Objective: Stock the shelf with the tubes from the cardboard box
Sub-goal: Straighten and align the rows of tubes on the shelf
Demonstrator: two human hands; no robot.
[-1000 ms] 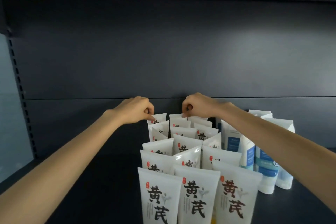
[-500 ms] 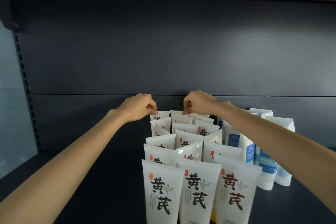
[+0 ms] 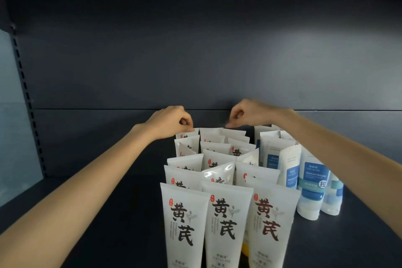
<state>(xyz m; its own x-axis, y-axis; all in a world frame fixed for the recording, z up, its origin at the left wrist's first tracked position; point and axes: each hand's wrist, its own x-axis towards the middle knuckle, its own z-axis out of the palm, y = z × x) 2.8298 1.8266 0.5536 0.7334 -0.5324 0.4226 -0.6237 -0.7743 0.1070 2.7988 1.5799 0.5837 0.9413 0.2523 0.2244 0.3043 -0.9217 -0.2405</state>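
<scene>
A dark shelf (image 3: 108, 213) runs back to a dark back panel (image 3: 195, 61), with a slotted upright (image 3: 24, 93) and a pale pane (image 3: 13, 115) at the far left edge. The white tubes (image 3: 226, 220) with bold black characters stand cap-down on the shelf in three rows from near to far. The near ones are cut off by the bottom edge, and those behind show little more than their crimped tops. At the far end the left hand (image 3: 171, 122) has its fingers curled, fingertips pinching the crimp of the far-left tube (image 3: 188, 134). The right hand (image 3: 250, 115), somewhat blurred, is curled too, thumb and forefinger closed on the top edge of the far-right tube (image 3: 235, 132). Both forearms reach in from the near corners. A yellow patch (image 3: 244, 248) shows between two near tubes; what it is cannot be told. Just right of the white block stand blue-and-white tubes (image 3: 313, 180), partly hidden behind the right forearm.
</scene>
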